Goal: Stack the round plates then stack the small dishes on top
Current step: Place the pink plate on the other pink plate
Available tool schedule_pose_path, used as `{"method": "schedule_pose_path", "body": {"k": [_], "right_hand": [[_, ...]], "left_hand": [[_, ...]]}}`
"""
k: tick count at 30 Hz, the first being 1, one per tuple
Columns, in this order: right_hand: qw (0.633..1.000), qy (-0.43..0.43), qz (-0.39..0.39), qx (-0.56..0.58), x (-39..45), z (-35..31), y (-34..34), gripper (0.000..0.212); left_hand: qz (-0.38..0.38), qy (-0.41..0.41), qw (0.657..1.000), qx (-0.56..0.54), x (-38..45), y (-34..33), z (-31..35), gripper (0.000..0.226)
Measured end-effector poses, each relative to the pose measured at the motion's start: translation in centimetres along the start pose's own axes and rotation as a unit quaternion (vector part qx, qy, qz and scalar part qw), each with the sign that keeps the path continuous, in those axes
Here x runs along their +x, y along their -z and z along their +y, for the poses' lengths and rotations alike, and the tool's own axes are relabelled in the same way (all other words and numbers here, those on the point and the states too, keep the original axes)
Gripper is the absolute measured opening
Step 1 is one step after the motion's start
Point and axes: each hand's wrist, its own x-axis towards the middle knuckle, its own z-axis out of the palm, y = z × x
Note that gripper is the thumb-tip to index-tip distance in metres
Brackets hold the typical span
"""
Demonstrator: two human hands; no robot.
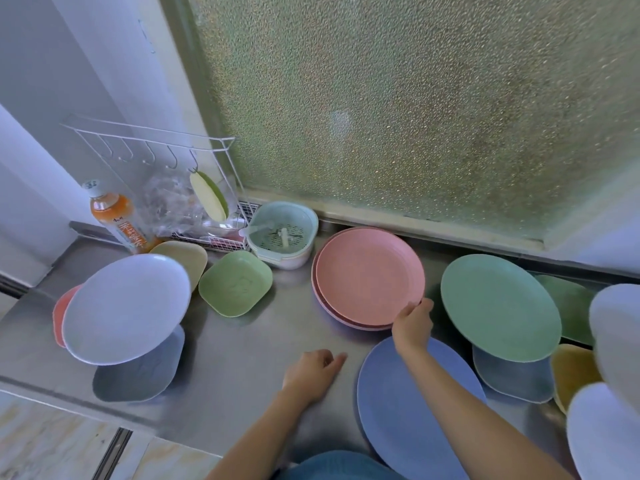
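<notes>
My right hand (412,325) grips the near rim of a pink round plate (369,275), which lies tilted on another pink plate. A blue round plate (405,407) lies under my right forearm. A green round plate (498,306) sits to the right, resting over a grey-blue small dish (512,379). My left hand (311,374) rests on the steel counter (242,358), fingers loosely curled, holding nothing. At left, a white round plate (126,308) leans over a grey small dish (138,372) and a red dish (64,306). A green small dish (235,282) and a beige dish (183,256) lie behind.
A mint strainer basket (282,233), a white wire rack (156,150) with hooks and an orange drink bottle (116,218) stand at the back left. Frosted glass (415,98) closes the back. White plates (609,427) and a yellow dish (571,372) crowd the right edge.
</notes>
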Motion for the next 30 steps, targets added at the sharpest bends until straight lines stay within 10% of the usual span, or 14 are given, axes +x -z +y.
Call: {"method": "schedule_pose_path", "body": {"k": [30], "right_hand": [[0.980, 0.015, 0.008, -0.199, 1.4, 0.2, -0.1, 0.057]], "left_hand": [[-0.019, 0.132, 0.955, -0.264, 6.2, 2.4, 4.0, 0.021]]}}
